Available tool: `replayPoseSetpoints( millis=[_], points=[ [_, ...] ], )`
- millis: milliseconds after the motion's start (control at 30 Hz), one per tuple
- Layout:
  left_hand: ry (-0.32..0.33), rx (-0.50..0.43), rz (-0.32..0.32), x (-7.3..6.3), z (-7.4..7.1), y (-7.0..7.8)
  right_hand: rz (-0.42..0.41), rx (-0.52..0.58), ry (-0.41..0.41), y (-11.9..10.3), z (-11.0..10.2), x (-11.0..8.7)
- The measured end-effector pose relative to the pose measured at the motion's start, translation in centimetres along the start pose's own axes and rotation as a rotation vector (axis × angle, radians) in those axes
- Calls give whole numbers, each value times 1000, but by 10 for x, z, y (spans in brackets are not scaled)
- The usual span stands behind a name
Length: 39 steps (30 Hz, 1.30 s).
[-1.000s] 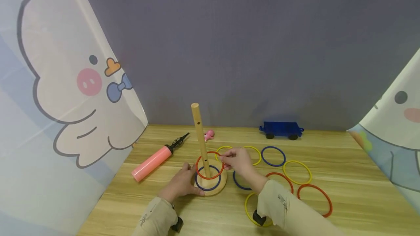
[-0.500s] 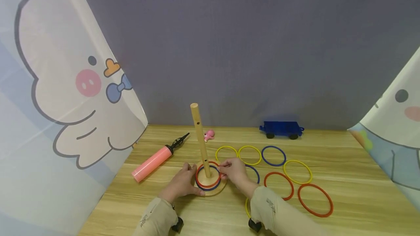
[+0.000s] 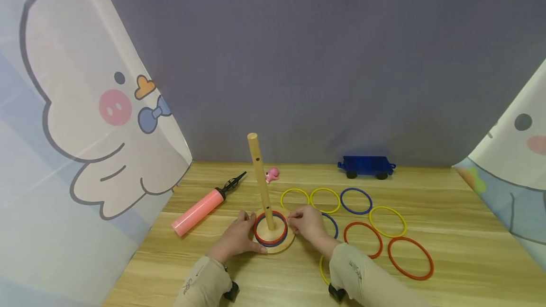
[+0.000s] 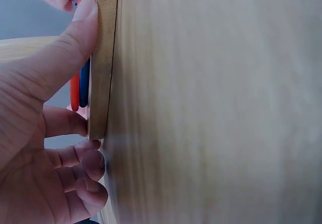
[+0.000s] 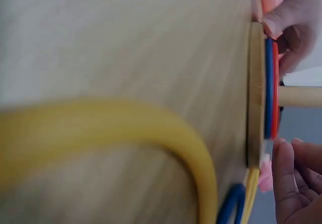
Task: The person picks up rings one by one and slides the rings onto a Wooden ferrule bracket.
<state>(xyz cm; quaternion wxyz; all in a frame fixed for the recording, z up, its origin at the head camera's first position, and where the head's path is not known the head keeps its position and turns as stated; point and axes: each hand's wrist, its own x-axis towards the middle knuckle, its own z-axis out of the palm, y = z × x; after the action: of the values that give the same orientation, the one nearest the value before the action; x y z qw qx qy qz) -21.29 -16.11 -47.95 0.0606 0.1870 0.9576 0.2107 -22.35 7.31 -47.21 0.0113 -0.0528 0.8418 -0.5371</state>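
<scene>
At the far left of the frame, a large cartoon figure point(image 3: 98, 146) is covering a pale curtain. Right of it, a pink pump point(image 3: 198, 212) is lying slantwise on the wooden table point(image 3: 452, 207), its black nozzle pointing up and right.

At bottom centre, the left hand point(image 3: 236, 237) is gripping the rim of the wooden stand point(image 3: 261, 179), thumb and fingers bearing on its round base. The stand is standing in the lower middle, its post rising; around that post a red ring point(image 5: 275, 113) is resting over a blue ring point(image 5: 268, 108). Behind the post, a small pink toy point(image 3: 272, 174) is sitting.

Just right of the base, the right hand point(image 3: 310, 225) is holding its fingertips narrowly together beside the red ring; I cannot tell whether they are touching it.

Further right, loose yellow, blue and red rings are lying scattered, some partly hidden by the right arm. Above them, a dark blue cart point(image 3: 367, 166) is standing near the grey backdrop point(image 3: 320, 84). At the right edge, another cartoon figure point(image 3: 512, 165) is showing.
</scene>
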Motion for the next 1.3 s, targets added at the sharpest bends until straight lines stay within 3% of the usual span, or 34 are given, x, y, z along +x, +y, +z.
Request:
replayPoseSetpoints(
  millis=[233,467,600,900,1100,1300],
  points=[
    [0,1,-4,0,-5,4,15,-122,13,1,-33,-1],
    [-14,-13,-27,-1,-7,8,-18,-359,127,15,-69,-4],
    [-14,-13,-22,-1,-6,6,0,-461,123,23,-82,-6],
    [-9,-12,-11,-2,-2,4,96,-563,43,34,-89,-6],
    [-12,-16,-19,-3,-2,6,84,-624,49,36,-90,-6],
    [-12,-22,-24,-3,-3,8,73,-601,24,36,-93,-6]
  ],
)
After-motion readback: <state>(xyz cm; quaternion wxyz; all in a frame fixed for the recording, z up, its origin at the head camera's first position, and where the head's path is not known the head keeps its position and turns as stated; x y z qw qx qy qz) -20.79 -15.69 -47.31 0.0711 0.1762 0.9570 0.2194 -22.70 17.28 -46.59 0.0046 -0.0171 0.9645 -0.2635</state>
